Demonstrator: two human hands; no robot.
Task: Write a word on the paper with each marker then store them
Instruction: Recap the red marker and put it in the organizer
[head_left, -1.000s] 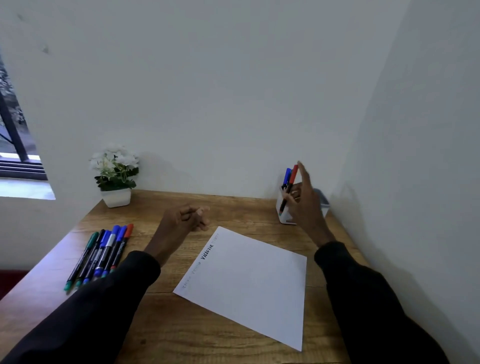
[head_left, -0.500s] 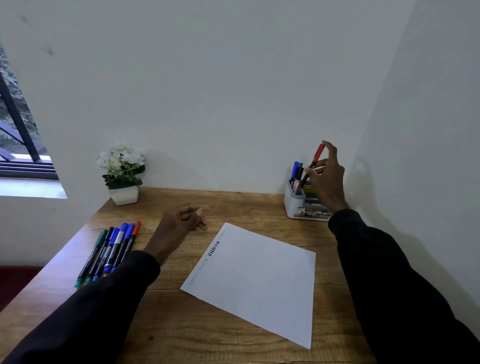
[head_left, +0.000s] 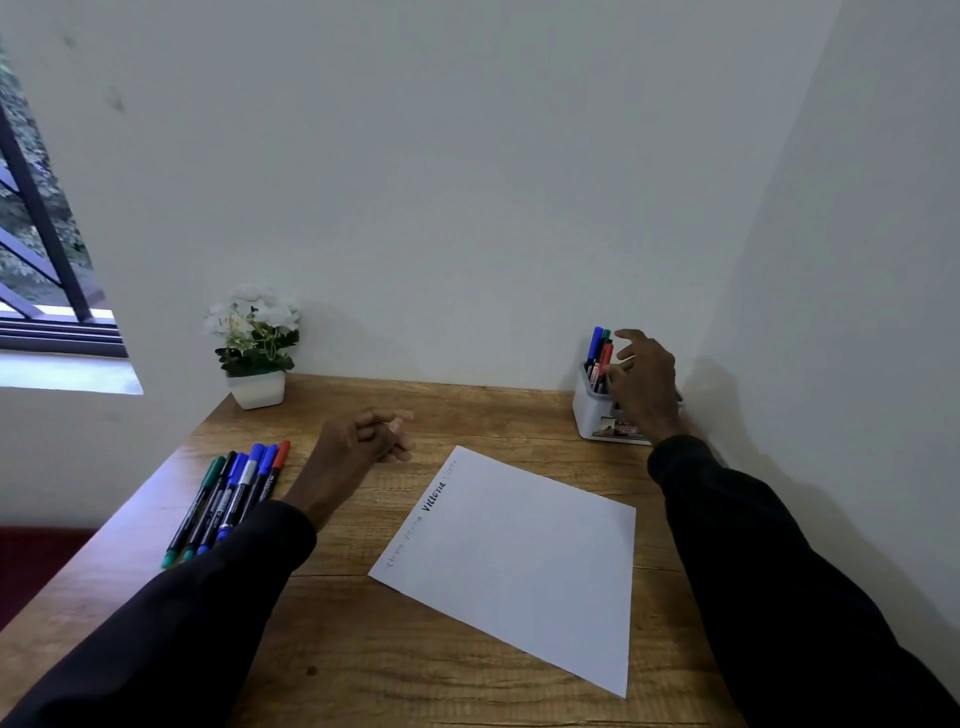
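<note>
Right hand, right of frame: fingers spread loose, empty, beside red marker standing in white holder. Left hand, centre: loosely curled, empty. Paper lower centre.

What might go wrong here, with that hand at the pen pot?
The right hand is spread against the holder. Pulling back carelessly might tip it and spill the stored markers. The left sleeve lies right by the loose markers near the left edge of the table, so a nudge might roll some off.
</note>
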